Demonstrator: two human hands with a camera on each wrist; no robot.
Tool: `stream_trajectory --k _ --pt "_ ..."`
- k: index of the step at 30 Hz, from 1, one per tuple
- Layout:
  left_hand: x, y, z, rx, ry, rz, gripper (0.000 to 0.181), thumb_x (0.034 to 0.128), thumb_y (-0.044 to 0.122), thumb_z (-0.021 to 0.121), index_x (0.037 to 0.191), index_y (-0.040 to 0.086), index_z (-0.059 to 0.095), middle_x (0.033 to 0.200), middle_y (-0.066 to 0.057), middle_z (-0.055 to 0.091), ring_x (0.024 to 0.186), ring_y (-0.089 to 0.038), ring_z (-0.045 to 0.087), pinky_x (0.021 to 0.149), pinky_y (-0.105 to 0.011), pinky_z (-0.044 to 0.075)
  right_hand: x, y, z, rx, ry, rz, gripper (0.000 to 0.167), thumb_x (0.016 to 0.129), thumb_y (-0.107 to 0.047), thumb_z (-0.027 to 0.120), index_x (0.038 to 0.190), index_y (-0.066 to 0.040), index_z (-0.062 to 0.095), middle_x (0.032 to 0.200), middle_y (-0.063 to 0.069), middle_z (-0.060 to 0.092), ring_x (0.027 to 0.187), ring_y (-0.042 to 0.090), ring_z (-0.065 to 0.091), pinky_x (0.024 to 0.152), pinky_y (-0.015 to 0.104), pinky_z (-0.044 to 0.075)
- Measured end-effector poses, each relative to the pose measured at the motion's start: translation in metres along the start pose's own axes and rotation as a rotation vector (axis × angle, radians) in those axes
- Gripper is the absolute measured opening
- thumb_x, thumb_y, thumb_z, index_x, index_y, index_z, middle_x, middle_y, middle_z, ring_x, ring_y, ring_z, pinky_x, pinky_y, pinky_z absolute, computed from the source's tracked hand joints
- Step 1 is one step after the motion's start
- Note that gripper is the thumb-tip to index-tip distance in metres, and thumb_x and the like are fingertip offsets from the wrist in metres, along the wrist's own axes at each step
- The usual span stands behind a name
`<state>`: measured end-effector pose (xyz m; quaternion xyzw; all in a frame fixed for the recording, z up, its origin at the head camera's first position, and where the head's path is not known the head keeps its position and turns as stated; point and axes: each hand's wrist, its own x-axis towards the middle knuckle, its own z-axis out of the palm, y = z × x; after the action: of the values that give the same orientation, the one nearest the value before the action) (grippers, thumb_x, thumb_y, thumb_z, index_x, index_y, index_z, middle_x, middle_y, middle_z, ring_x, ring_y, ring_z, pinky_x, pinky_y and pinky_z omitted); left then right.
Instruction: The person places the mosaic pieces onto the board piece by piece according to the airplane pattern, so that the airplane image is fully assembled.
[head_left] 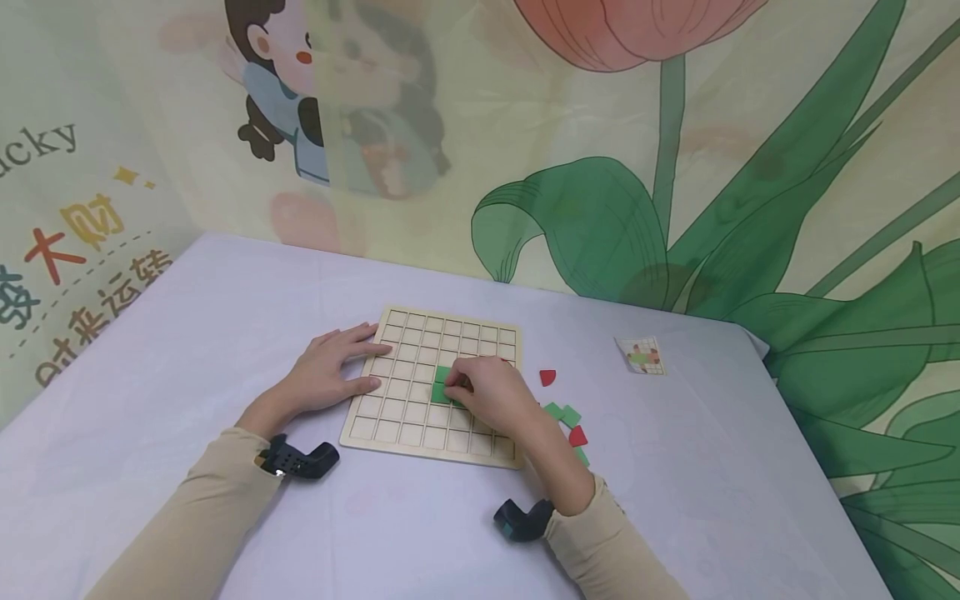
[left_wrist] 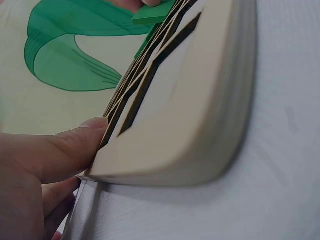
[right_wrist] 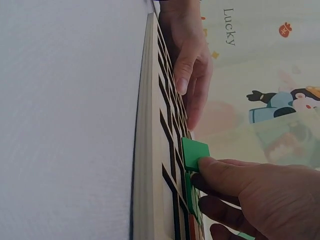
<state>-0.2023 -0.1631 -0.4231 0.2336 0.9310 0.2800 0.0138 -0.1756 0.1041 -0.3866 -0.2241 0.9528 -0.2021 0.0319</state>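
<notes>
Plainly, the right hand (head_left: 491,392) pinches a tilted green square (right_wrist: 194,154); left hand (head_left: 324,371) lies outspread.

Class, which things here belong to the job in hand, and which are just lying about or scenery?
In the job:
Pale wooden grid board, touched by the left hand
Green square tile, pinched by the right hand
Probably loose green tiles, red quarter-round pieces, small white printed card

Not part:
Black wrist-worn cameras
Flower-printed backdrop
</notes>
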Motion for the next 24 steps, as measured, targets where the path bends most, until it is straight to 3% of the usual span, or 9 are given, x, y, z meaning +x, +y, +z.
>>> stream_trajectory --k 11,24 --pt "-0.0003 0.0008 -0.0006 -0.009 -0.002 -0.002 0.052 0.0848 0.035 0.067 0.131 0.013 0.058 0.151 -0.018 0.034 0.142 -0.037 0.027 0.114 -0.055 0.014 -0.0005 0.0008 -0.0007 0.005 -0.001 -0.024 0.006 0.087 -0.025 0.070 0.090 -0.020 0.070 0.082 -0.012 0.067 0.073 0.002 0.058 0.071 0.019 0.050" --pt "0.0000 0.0012 -0.0006 0.003 -0.006 -0.012 0.052 0.0849 0.035 0.067 0.131 0.013 0.057 0.151 -0.018 0.034 0.142 -0.037 0.027 0.114 -0.056 0.014 -0.0010 0.0039 0.0001 -0.032 -0.029 -0.048 0.018 0.084 -0.028 0.072 0.098 -0.017 0.070 0.092 -0.009 0.063 0.077 0.005 0.055 0.072 0.019 0.049"
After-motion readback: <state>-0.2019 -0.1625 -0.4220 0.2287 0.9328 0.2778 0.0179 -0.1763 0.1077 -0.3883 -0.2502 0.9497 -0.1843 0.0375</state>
